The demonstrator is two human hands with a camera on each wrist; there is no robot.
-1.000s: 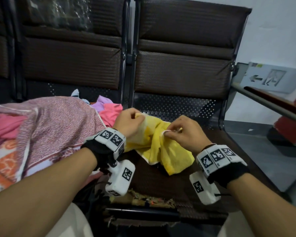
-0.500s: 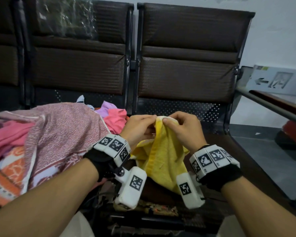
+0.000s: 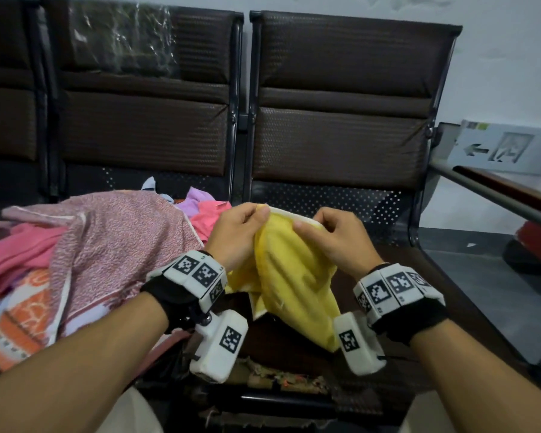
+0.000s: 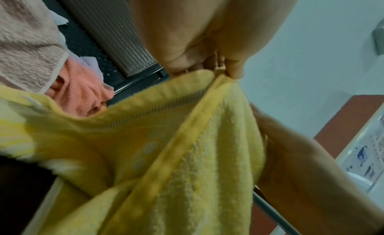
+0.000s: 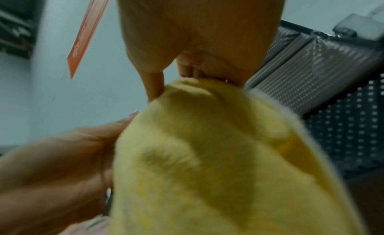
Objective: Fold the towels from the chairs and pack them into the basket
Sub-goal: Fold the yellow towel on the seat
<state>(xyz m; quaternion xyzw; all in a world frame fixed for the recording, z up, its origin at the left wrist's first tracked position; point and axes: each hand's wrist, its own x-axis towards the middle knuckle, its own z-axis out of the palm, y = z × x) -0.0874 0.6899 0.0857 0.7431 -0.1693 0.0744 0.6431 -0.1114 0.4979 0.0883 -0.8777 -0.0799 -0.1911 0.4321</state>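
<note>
A row of dark brown chairs (image 3: 341, 98) fills the upper half of the frame, backs against a pale wall. On the left seat lies a heap of towels (image 3: 85, 260), a pink speckled one on top, reaching the lower left edge. At centre hangs the yellow towel (image 3: 294, 282), lifted off the right seat, whose front part below it is bare. The left hand (image 3: 236, 234) and right hand (image 3: 334, 242) each pinch its white top hem between thumb and curled fingers, a short span of hem stretched between them. At the right edge a grey sign (image 3: 506, 148) shows an arrow pointing left; no wording is legible.
</note>
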